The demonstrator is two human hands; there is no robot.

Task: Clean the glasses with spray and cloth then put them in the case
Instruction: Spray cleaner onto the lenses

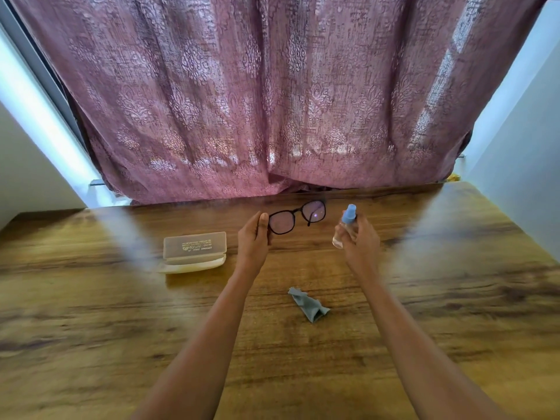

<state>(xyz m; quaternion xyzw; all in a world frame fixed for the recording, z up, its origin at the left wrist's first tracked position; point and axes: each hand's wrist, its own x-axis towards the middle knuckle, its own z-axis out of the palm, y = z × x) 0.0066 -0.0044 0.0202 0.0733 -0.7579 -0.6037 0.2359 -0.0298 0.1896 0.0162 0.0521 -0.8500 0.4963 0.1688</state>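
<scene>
Gripping glasses point(297, 217) in the left hand point(253, 237), spray bottle point(345, 222) in the right hand point(362, 239).
Pinching the frame at its left end, long axis reaching rightward, far lens just beside the blue nozzle, nothing between; likely only a matter of aiming and pressing. Below on the table point(91, 328): crumpled cloth point(309, 303) between the forearms; case point(194, 251), lid up, off to the left.

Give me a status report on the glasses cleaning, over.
Left hand grips black-framed glasses at one end. Right hand holds clear blue-capped spray bottle. Crumpled grey cloth, open translucent case lie apart on wooden table; nothing blocking.
</scene>
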